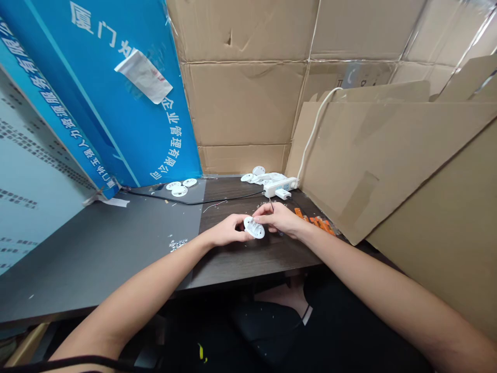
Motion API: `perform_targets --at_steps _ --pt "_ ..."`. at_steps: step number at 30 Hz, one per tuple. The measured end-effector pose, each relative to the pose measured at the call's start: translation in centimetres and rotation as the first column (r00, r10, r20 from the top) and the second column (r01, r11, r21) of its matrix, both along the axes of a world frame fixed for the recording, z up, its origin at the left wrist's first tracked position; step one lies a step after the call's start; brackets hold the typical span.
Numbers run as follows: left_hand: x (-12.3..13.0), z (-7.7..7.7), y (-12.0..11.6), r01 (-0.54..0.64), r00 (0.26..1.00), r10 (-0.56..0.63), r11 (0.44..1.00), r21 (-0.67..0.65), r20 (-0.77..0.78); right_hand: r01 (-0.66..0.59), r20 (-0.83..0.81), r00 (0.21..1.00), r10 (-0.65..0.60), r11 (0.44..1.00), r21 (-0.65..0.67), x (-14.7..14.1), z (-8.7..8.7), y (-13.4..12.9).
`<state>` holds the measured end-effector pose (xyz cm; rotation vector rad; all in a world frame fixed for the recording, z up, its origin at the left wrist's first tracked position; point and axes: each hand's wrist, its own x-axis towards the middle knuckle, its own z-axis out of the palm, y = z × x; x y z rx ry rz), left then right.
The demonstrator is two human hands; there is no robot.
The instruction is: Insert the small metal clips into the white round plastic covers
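Observation:
A white oval plastic piece (254, 228) with small holes and raised parts sits in my left hand (228, 231), gripped by its left edge between thumb and fingers. It is tilted, its moulded side facing me, just above the dark tabletop. My right hand (282, 219) meets the piece's upper right edge, thumb and forefinger pinched together there. What the right fingers hold, if anything, is too small to make out. A thin dark line rises from behind those fingers toward the power strip.
A white power strip (280, 186) with a plugged-in adapter (283, 194) lies behind my hands. White plastic pieces (258, 170) lie beside it, and three white discs (179, 191) farther left. Orange items (318, 224) lie right, small clear bits (177, 244) left. Cardboard (248, 103) walls the back.

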<state>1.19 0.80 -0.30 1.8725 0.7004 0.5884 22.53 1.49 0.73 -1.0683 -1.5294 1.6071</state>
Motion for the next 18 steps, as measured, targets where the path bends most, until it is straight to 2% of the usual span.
perform_targets --at_steps 4,7,10,14,16,18 --pt "0.1 0.3 -0.2 0.044 0.996 -0.036 0.994 -0.099 0.081 0.012 -0.102 0.994 -0.027 0.990 -0.141 -0.4 -0.1 0.0" --pt "0.3 0.7 -0.7 0.055 0.995 -0.044 0.992 -0.112 0.094 -0.040 -0.157 0.988 -0.001 0.966 -0.255 -0.6 0.0 -0.1" --pt "0.4 0.8 -0.9 0.032 0.997 -0.024 0.994 -0.102 0.078 -0.069 -0.140 0.990 0.029 0.956 -0.284 -0.7 0.0 -0.1" --pt "0.2 0.5 -0.1 0.028 0.999 -0.023 0.995 -0.093 0.049 -0.040 -0.051 0.998 0.031 0.982 -0.185 -0.5 -0.4 -0.1" --pt "-0.1 0.2 0.5 0.037 0.997 -0.029 0.994 -0.103 0.077 -0.052 0.020 0.998 0.054 0.995 -0.086 0.0 -0.3 -0.1" --pt "-0.3 0.0 0.9 0.036 0.996 -0.026 0.994 -0.107 0.089 -0.078 0.157 0.985 0.068 0.995 0.061 0.7 -0.1 -0.2"
